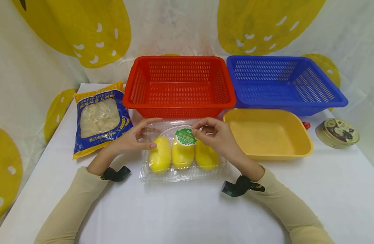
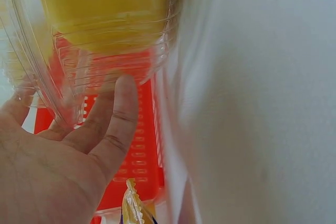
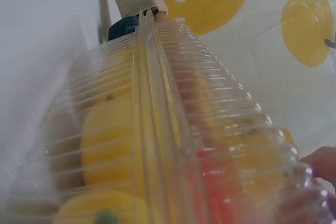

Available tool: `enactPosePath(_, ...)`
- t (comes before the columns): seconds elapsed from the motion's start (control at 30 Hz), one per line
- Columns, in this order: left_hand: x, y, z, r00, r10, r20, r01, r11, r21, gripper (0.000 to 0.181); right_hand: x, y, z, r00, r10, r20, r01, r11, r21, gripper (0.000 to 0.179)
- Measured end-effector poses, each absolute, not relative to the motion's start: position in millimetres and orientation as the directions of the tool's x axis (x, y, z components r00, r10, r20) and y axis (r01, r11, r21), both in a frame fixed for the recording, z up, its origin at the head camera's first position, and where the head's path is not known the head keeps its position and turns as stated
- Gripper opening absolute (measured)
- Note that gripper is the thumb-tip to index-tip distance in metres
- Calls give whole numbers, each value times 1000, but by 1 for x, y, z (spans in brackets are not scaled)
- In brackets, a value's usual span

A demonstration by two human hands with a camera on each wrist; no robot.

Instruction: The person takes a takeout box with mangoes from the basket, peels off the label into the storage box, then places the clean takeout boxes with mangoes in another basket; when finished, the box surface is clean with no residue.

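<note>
In the head view, a clear plastic clamshell box [image 1: 182, 173] lies in the middle of the table, holding several yellow mango-like fruits [image 1: 183, 157]. A green and white round label [image 1: 185, 136] is on its lid. My left hand [image 1: 130, 139] holds the box's left end, thumb on the near side and fingers at the back. The left wrist view has those fingers [image 2: 123, 108] against the box's ribbed wall. With thumb and index finger together, my right hand [image 1: 215, 135] pinches the label's right edge. Only part of that hand [image 3: 321, 166] appears in the right wrist view, beyond the lid.
Behind the box stand a red basket [image 1: 179, 112] and a blue basket [image 1: 296, 105]. A yellow tub [image 1: 266, 135] sits right of my right hand. A pasta bag [image 1: 100, 118] lies left. Further right are a small red object [image 1: 306, 125] and a round tin [image 1: 337, 133].
</note>
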State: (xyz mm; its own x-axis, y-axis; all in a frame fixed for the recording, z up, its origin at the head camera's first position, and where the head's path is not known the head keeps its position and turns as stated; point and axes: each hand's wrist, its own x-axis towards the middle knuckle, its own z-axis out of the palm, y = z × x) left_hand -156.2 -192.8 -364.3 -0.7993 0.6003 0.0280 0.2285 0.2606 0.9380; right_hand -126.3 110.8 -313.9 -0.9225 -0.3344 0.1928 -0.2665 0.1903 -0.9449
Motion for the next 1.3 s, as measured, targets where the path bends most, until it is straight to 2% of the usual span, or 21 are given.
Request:
enactPosePath(0.4, -156, -194, -363, -795, 606, 32, 238, 263, 935, 79, -128, 138, -309, -949, -298, 107, -181, 234, -955, 18)
enactPosePath(0.83, -157, -194, -365, -783, 619, 60, 269, 251, 930, 78, -127, 182, -310, -979, -191, 75, -128, 283, -951, 8)
enactPosePath(1.1, -157, -194, -366, -781, 622, 58, 268, 251, 930, 78, -124, 212, -316, -995, -96, 14, -47, 350, -935, 10)
enactPosePath(1.3, -158, -194, -365, -780, 623, 57, 275, 260, 926, 78, -124, 237, -322, -998, -66, 1, -21, 312, -950, 9)
